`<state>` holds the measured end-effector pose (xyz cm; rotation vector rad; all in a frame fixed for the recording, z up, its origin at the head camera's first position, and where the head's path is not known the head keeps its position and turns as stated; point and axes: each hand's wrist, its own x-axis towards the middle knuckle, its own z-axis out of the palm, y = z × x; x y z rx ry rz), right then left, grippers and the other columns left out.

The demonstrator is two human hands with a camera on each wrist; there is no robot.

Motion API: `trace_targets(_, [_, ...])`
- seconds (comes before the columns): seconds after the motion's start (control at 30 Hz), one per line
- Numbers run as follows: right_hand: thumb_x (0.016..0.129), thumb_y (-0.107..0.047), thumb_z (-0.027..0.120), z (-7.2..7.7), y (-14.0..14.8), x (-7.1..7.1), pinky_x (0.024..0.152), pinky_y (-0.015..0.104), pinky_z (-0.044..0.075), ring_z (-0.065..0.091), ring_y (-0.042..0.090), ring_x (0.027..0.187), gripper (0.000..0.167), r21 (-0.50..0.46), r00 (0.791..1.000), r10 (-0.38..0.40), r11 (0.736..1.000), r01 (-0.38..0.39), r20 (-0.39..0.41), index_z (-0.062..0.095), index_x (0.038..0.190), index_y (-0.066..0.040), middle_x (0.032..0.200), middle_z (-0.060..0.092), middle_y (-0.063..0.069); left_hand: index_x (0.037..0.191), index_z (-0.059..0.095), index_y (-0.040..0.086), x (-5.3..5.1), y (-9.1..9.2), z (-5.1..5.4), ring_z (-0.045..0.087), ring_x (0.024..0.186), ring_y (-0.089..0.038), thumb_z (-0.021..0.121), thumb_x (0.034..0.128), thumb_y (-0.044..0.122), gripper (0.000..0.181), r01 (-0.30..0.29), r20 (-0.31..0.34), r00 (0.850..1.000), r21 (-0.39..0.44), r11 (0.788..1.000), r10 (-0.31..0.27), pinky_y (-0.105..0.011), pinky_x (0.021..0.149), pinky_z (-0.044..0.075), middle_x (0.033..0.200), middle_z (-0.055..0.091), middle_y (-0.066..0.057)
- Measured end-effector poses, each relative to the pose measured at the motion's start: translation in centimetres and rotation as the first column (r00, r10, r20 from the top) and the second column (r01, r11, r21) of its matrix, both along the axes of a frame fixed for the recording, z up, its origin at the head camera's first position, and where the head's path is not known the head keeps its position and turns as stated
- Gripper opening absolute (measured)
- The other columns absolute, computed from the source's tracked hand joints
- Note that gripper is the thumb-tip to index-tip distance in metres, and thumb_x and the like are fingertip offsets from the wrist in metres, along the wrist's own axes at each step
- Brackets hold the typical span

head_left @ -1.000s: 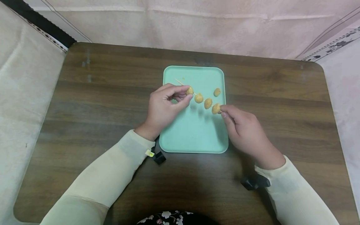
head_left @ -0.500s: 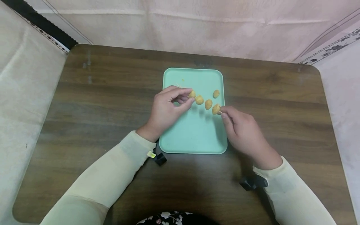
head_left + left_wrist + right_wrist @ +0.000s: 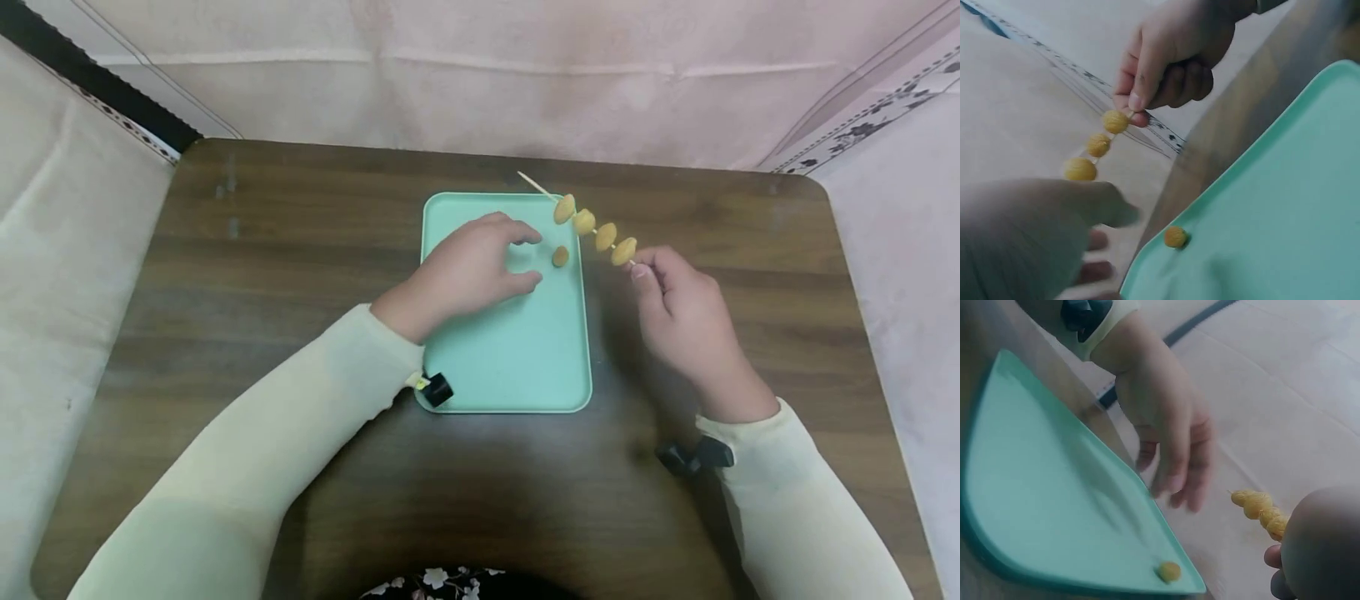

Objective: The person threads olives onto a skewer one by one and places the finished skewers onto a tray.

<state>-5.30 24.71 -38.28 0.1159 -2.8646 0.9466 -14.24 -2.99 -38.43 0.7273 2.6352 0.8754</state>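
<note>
My right hand (image 3: 690,321) pinches the lower end of a thin wooden skewer (image 3: 536,184) between thumb and forefinger. Several small yellow-brown balls (image 3: 584,222) with rough surfaces are threaded along it, and its bare pointed end slants up to the far left. The skewer is raised over the right side of a mint-green tray (image 3: 510,367). Over the tray, my left hand (image 3: 472,271) holds nothing, its thumb and fingers spread apart. One loose yellow-brown ball (image 3: 560,257) lies just beyond those fingertips, near the tray's right edge; the left wrist view shows this loose ball (image 3: 1175,237) too.
The tray lies on a brown wooden table (image 3: 300,250). Pale cloth (image 3: 480,75) hangs behind the table's far edge and along both sides. Dark floral fabric (image 3: 442,583) shows at the near edge.
My left hand has let go of the far end of the skewer and opened. The right hand has carried the skewer up and to the right. The loose ball stays on the tray.
</note>
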Motion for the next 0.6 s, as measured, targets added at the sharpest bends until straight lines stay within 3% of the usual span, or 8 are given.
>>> trace_targets(0.1, [0.121,-0.035,0.049,0.2,0.4,-0.6,0.073,0.039,0.045,0.059,0.027,0.085,0.036,-0.027,0.998,-0.042,0.999,0.043,0.05,0.071,0.129,-0.007,0.099,0.07,0.012,0.16,0.063,0.019,-1.2,1.9,-0.3,0.061,0.139,-0.018,0.077,0.104,0.048,0.064,0.059,0.055,0.997,-0.142,0.988,-0.051,-0.039,0.117,0.054,0.154,0.066,-0.001])
trace_targets(0.2, [0.121,-0.036,0.048,0.2,0.5,-1.1,0.077,0.04,0.045,0.059,0.027,0.09,0.037,-0.057,0.995,-0.052,0.997,0.057,0.082,0.07,0.13,-0.008,0.104,0.07,0.013,0.163,0.059,0.019,-2.0,3.7,-0.9,0.06,0.134,-0.017,0.073,0.1058,0.05,0.067,0.067,0.065,0.996,-0.212,0.975,-0.054,-0.037,0.113,0.055,0.15,0.065,-0.001])
trace_targets(0.27, [0.121,-0.036,0.048,0.1,0.4,-1.4,0.08,0.042,0.045,0.06,0.028,0.095,0.037,-0.068,0.995,-0.047,0.996,0.054,0.091,0.07,0.132,-0.008,0.109,0.071,0.013,0.152,0.067,0.016,-2.3,4.7,-1.4,0.06,0.123,-0.018,0.071,0.1073,0.048,0.055,0.065,0.057,0.997,-0.23,0.971,-0.054,-0.035,0.103,0.055,0.138,0.066,-0.003])
trace_targets(0.33, [0.121,-0.035,0.049,0.0,0.3,-1.6,0.082,0.044,0.045,0.06,0.03,0.097,0.037,-0.077,0.995,-0.043,0.996,0.05,0.095,0.069,0.133,-0.008,0.11,0.071,0.014,0.13,0.074,0.014,-2.4,5.3,-1.8,0.057,0.109,-0.019,0.069,0.1081,0.043,0.037,0.062,0.047,0.998,-0.232,0.971,-0.052,-0.034,0.09,0.053,0.122,0.064,-0.004])
trace_targets(0.43, [0.121,-0.035,0.05,0.0,0.2,-1.8,0.084,0.045,0.045,0.061,0.029,0.099,0.036,-0.082,0.994,-0.042,0.995,0.05,0.098,0.07,0.134,-0.008,0.113,0.072,0.014,0.102,0.07,0.015,-2.2,5.8,-2.3,0.053,0.099,-0.02,0.065,0.1097,0.033,0.02,0.067,0.037,0.997,-0.204,0.977,-0.061,-0.033,0.079,0.046,0.107,0.059,-0.005])
trace_targets(0.5, [0.121,-0.035,0.05,0.1,0.1,-1.9,0.084,0.045,0.046,0.061,0.029,0.099,0.035,-0.087,0.994,-0.043,0.995,0.052,0.101,0.07,0.133,-0.009,0.114,0.073,0.014,0.11,0.077,0.014,-2.1,5.9,-2.5,0.057,0.105,-0.019,0.064,0.1109,0.029,0.019,0.054,0.035,0.998,-0.184,0.981,-0.049,-0.032,0.085,0.051,0.113,0.064,-0.005])
trace_targets(0.6, [0.121,-0.035,0.05,-0.1,0.1,-1.8,0.083,0.044,0.046,0.061,0.029,0.099,0.035,-0.098,0.993,-0.046,0.994,0.057,0.111,0.07,0.134,-0.009,0.116,0.073,0.014,0.137,0.078,0.016,-1.9,5.8,-2.9,0.064,0.122,-0.018,0.065,0.1124,0.027,0.03,0.032,0.033,0.999,-0.136,0.99,-0.028,-0.034,0.105,0.057,0.131,0.073,-0.004])
